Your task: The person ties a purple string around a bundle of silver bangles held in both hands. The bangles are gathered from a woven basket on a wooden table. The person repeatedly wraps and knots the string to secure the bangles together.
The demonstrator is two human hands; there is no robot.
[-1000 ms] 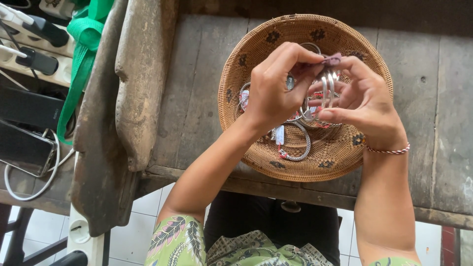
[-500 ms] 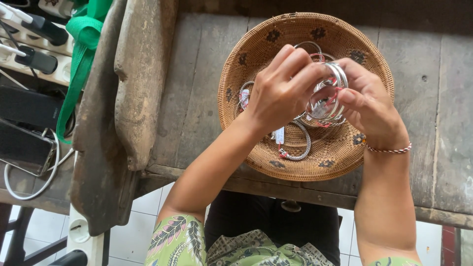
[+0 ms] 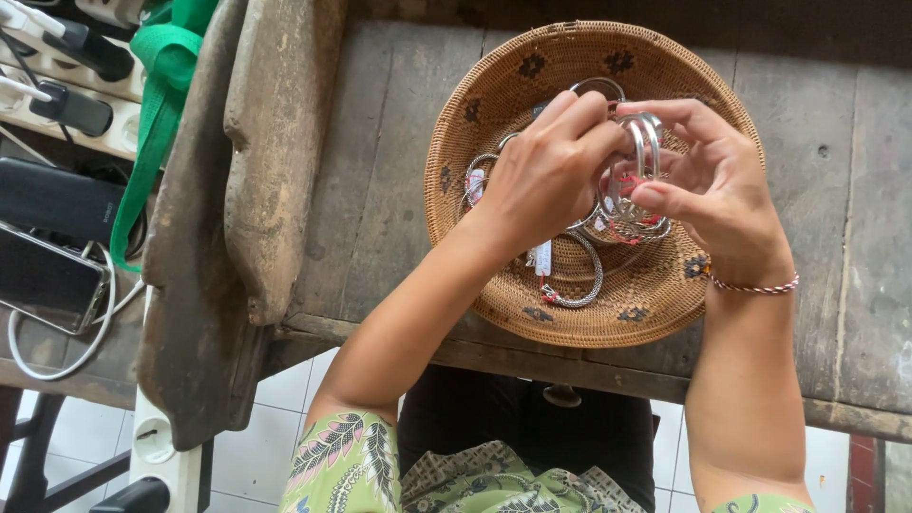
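A round woven basket (image 3: 494, 104) sits on a weathered wooden table (image 3: 855, 237) and holds several silver bangles with small tags. Both hands hover over the basket's middle. My left hand (image 3: 546, 171) and my right hand (image 3: 722, 190) together grip a silver bangle (image 3: 646, 138) held upright between the fingertips, with red thread hanging below it. Another tagged bangle (image 3: 570, 280) lies in the basket under my left wrist. A red and white cord bracelet (image 3: 755, 285) circles my right wrist.
A long rough wooden piece (image 3: 266, 161) lies on the table left of the basket. Further left are a green strap (image 3: 157, 104), white power strips with plugs (image 3: 66, 85), a phone (image 3: 47, 275) and a white cable (image 3: 66, 347). White floor tiles show below the table edge.
The hands have turned the bangle between the fingertips and shifted slightly; it now stands more upright over the basket. The basket has not moved.
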